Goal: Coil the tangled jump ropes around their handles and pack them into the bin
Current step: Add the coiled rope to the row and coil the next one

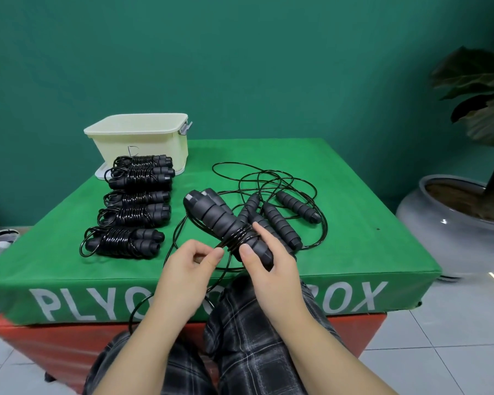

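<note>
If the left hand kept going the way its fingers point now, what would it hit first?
Most likely the handle pair held by the right hand. The left hand pinches the cord and points right and slightly forward at its wrapped section; depth is hard to judge.

One head-worn wide-angle camera looks forward and steeply down from above the person's lap, close to both hands, so the right hand (265, 260) and left hand (188, 266) fill the lower middle and the forearms run off the bottom edge. Beyond the fingertips (244, 248) the view takes in the whole top of the green plyo box (354, 212), with the cream bin (143, 138) at its far left corner and the green wall (240, 52) behind. Far to the right of the fingers, the wide lens bends a potted plant (474, 166) at the frame edge
</note>
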